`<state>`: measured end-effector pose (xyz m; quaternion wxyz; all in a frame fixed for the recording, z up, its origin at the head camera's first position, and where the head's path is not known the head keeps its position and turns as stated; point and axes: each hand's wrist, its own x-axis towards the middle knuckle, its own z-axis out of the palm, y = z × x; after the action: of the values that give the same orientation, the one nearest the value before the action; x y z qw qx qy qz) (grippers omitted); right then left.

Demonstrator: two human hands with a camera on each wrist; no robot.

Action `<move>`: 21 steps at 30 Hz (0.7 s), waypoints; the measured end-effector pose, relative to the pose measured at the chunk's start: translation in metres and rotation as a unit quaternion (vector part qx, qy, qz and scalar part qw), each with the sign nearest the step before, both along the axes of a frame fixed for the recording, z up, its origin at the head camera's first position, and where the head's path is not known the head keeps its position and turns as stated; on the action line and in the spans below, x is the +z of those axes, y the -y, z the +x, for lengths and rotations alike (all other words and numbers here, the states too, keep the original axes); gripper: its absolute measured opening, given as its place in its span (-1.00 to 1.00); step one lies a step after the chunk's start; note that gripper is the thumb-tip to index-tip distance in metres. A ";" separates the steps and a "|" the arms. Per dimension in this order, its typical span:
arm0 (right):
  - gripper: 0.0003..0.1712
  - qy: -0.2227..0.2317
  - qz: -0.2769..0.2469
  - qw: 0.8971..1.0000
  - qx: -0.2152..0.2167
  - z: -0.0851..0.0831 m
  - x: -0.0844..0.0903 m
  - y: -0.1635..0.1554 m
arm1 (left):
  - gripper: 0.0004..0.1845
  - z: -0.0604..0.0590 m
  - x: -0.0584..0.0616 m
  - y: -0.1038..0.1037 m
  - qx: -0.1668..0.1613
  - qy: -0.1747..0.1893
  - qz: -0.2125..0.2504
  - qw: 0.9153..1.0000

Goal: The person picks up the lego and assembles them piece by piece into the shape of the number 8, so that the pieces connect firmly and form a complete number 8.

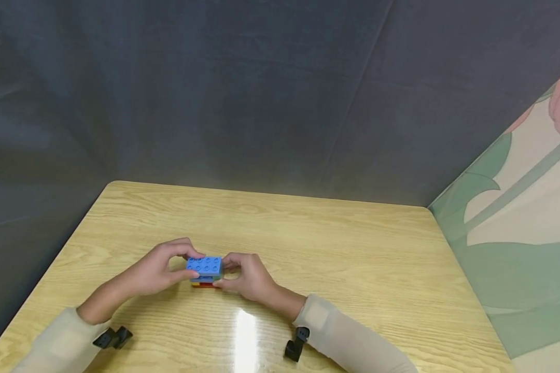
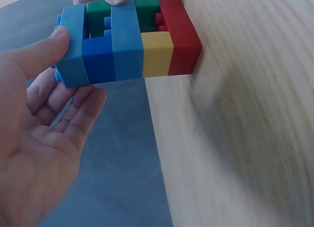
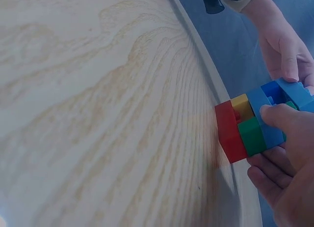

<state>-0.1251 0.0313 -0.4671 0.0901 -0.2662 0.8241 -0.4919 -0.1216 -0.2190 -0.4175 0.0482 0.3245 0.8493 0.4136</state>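
Note:
A stack of toy building bricks stands on the table between my two hands. At its base lies a red brick (image 2: 184, 38), with a yellow brick (image 2: 157, 53) and a green brick (image 3: 251, 136) side by side on it. Above come a middle blue brick (image 2: 127, 45), then a dark blue brick (image 2: 98, 60) beside another green one. The top blue brick (image 1: 205, 266) shows its studs. My left hand (image 1: 154, 269) pinches this top brick between thumb and fingers. From the other side my right hand (image 1: 254, 280) grips the stack, its thumb on the middle blue brick.
The wood-grain table (image 1: 336, 248) reaches a dark curtain (image 1: 261, 93) at its back and left. A flower-patterned cloth (image 1: 518, 280) hangs along the right side. Black wrist devices (image 1: 297, 343) sit at both sleeves.

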 end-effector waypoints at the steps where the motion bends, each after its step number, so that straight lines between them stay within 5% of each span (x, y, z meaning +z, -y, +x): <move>1: -0.68 0.001 -0.001 1.000 0.000 0.000 0.000 0.000 | -0.67 0.000 0.001 0.000 -0.003 0.001 -0.003 1.000; 14: -0.68 -0.001 -0.010 1.000 -0.004 -0.002 0.002 -0.004 | -0.69 -0.003 0.002 -0.006 -0.008 0.012 -0.017 1.000; 21: -0.66 -0.008 -0.005 1.000 0.005 0.000 -0.001 0.001 | -0.69 0.008 -0.003 -0.002 0.011 0.010 -0.016 1.000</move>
<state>-0.1247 0.0301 -0.4681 0.0846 -0.2742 0.8212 -0.4932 -0.1140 -0.2170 -0.4201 0.0575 0.3100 0.8588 0.4038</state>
